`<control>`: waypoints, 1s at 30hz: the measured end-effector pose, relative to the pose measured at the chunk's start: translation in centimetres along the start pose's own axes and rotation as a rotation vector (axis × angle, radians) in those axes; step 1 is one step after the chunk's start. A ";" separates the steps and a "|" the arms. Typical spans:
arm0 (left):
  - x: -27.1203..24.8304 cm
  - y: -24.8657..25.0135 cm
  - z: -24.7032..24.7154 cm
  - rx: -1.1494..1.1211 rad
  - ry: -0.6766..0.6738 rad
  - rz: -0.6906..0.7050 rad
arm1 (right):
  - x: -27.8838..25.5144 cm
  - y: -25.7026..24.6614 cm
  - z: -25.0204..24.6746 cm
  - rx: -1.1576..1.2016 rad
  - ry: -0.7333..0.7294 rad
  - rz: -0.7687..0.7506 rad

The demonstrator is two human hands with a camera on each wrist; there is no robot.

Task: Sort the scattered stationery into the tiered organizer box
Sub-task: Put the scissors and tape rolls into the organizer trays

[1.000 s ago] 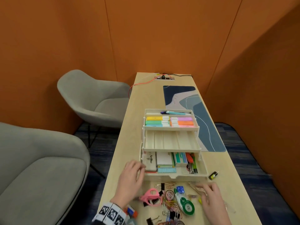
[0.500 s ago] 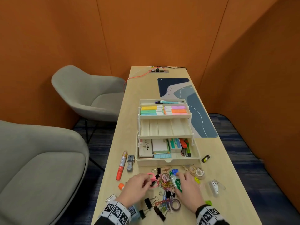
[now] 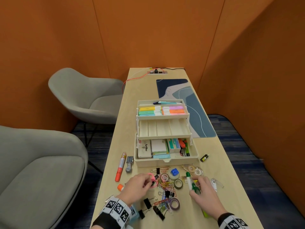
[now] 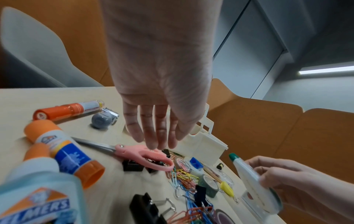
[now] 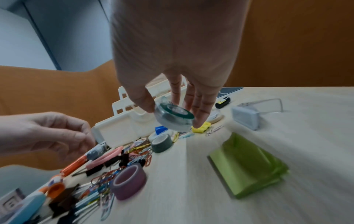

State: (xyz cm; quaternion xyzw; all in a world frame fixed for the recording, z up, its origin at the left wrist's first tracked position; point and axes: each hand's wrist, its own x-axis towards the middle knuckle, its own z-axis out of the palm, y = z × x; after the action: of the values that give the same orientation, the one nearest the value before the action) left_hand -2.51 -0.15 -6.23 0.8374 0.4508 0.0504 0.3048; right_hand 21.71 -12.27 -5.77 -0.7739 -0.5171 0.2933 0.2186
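Head view looks down along the table (image 3: 219, 171); both wrist views (close, low) share the paperclip pile (image 4: 184, 176).

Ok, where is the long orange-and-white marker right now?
In the head view the orange-and-white marker lies on the wooden table left of the cream tiered organizer box, next to the small grey stamp, ahead of the left hand.

- Office meeting booth, closed in by orange padded wall panels (image 3: 148, 30).
- Long pale wooden table (image 3: 125, 129) with inset silver power socket strip (image 3: 157, 72) at far end.
- Grey upholstered shell chairs (image 3: 85, 96) alongside, on dark blue carpet (image 3: 239, 146).
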 end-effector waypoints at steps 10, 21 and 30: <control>-1.2 -2.4 -1.0 -0.050 0.105 -0.108 | -0.7 2.0 -0.4 0.233 0.132 0.123; -1.9 -2.4 0.1 0.006 0.075 -0.129 | -0.3 2.7 -1.4 0.416 0.197 0.174; 0.6 -0.4 0.6 0.035 0.071 -0.040 | 0.1 3.8 -2.9 0.437 0.248 0.208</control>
State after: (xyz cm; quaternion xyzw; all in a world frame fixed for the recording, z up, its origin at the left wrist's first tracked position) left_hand -2.26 0.19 -7.10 0.8311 0.4787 0.0661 0.2751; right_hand 26.27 -13.71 -6.16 -0.7872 -0.3286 0.3218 0.4108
